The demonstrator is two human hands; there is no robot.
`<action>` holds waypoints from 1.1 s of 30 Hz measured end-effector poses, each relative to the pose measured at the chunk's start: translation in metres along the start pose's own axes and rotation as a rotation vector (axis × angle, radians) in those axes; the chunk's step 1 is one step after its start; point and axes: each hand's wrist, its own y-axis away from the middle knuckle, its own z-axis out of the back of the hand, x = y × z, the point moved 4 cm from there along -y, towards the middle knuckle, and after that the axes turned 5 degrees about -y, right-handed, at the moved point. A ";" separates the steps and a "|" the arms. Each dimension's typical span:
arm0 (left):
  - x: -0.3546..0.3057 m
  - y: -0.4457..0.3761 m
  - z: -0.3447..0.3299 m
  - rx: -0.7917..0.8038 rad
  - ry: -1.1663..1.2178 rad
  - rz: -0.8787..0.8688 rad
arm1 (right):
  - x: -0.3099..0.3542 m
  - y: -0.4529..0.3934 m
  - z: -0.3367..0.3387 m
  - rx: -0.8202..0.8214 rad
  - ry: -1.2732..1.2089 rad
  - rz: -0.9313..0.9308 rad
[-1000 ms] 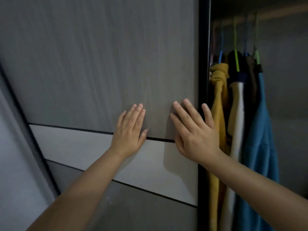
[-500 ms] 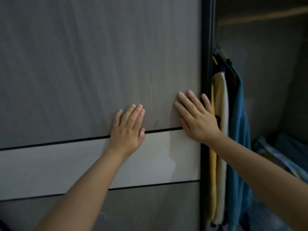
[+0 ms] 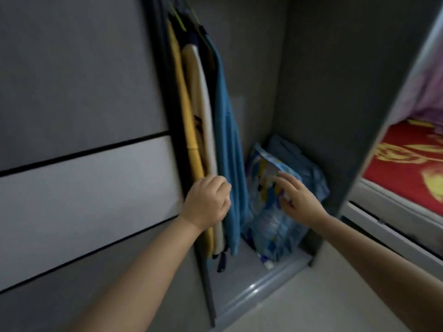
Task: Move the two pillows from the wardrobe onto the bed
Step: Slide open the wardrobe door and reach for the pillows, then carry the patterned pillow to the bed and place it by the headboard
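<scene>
Two pillows (image 3: 275, 212) stand on the wardrobe (image 3: 311, 80) floor, right corner. The right hand (image 3: 297, 200), fingers spread, touches the front one. The left hand (image 3: 207, 203) curls around hanging clothes (image 3: 223, 140).

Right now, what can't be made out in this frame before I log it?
- Rear pillow: mostly hidden behind the front pillow, head view.
- Right hand: fingertips blurred, so grip on the front pillow is unclear.
- Left hand: fingers curl out of sight by the clothes; what it holds is unclear.
- Bed: cut off by the right edge and the wardrobe wall.
</scene>
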 end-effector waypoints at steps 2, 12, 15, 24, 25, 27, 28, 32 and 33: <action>-0.020 -0.016 -0.037 0.082 0.100 0.011 | -0.041 0.020 -0.002 0.073 -0.015 -0.173; -0.085 -0.098 -0.263 0.708 0.251 0.327 | -0.251 0.034 -0.014 0.320 -0.013 -0.554; -0.087 -0.112 -0.306 0.788 0.249 0.385 | -0.295 0.004 -0.029 0.360 -0.038 -0.554; -0.061 -0.174 -0.422 0.898 0.235 0.369 | -0.389 -0.098 -0.104 0.343 -0.159 -0.746; -0.057 -0.182 -0.436 0.901 0.235 0.356 | -0.399 -0.110 -0.112 0.322 -0.172 -0.779; -0.047 -0.192 -0.464 0.931 0.232 0.343 | -0.418 -0.133 -0.130 0.294 -0.194 -0.846; -0.043 -0.193 -0.477 0.947 0.236 0.338 | -0.425 -0.141 -0.140 0.282 -0.218 -0.872; -0.029 -0.198 -0.524 0.980 0.286 0.315 | -0.452 -0.165 -0.178 0.241 -0.260 -0.907; -0.025 -0.201 -0.531 0.977 0.300 0.326 | -0.457 -0.170 -0.187 0.253 -0.255 -0.918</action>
